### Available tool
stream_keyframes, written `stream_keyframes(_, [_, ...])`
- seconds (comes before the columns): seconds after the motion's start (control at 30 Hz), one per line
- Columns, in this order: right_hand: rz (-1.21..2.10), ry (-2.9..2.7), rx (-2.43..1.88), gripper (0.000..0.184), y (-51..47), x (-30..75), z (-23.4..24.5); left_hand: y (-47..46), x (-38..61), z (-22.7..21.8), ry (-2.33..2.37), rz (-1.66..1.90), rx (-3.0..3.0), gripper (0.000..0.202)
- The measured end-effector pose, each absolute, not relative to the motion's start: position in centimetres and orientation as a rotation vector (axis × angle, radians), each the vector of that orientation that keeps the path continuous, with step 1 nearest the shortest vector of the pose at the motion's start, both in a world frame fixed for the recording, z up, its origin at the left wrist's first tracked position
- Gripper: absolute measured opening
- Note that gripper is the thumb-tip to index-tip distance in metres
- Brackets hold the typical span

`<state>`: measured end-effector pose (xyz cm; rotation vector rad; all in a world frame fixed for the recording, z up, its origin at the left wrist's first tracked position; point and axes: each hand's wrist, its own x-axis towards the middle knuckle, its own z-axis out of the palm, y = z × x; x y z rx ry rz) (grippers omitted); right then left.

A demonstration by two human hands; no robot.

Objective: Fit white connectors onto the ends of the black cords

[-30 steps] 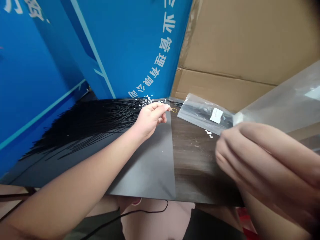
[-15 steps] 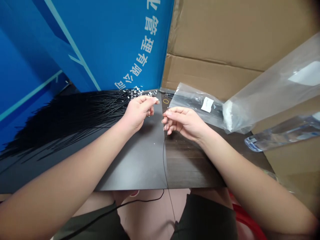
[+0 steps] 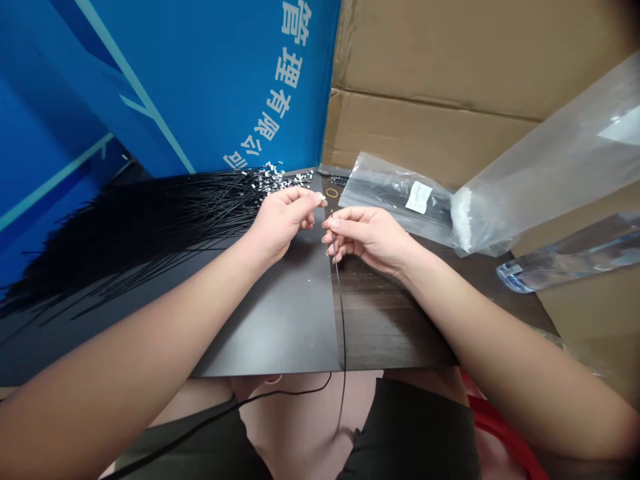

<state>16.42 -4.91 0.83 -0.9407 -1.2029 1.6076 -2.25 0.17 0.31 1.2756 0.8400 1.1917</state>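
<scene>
My right hand (image 3: 363,237) pinches a thin black wire (image 3: 341,313) just below its upper end. From there the wire hangs down over the table edge. Close by on the left, my left hand (image 3: 290,217) is closed, thumb against forefinger, with a small white piece (image 3: 322,197) at the tips; its exact kind is too small to make out. The two hands are a short gap apart. Behind my left hand lies a big heap of black wires (image 3: 150,227), many with small white ends (image 3: 270,177).
A yellow ring (image 3: 331,193) lies on the dark table (image 3: 395,320). Beyond it are a clear plastic bag (image 3: 385,183) with a white label and a larger clear bag (image 3: 540,160). A blue panel (image 3: 200,80) and cardboard (image 3: 425,60) stand behind. A black cable (image 3: 270,393) crosses below the table edge.
The wire below my right hand has shifted and now hangs a little further right. Both hands remain close together in their pinches. The view has tilted slightly.
</scene>
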Motion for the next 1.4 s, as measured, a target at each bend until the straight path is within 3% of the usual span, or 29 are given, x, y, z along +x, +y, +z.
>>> stream_keyframes(0.53, [1.539,-1.200,-0.995,0.037,-4.70,16.39,0.26,-0.34,-1.74,0.20,0.798,1.080,1.255,0.014])
stream_keyframes(1.13, [1.453,-1.178,-1.050,0.010,-4.65,16.01,0.35,-0.79,-1.40,0.34,0.805,1.074,1.223,0.012])
stream_keyframes(1.4, [1.339,-1.232,-1.078,0.015,-4.78,15.75,0.41,-0.76,-1.29,0.37,0.809,1.067,1.184,0.012])
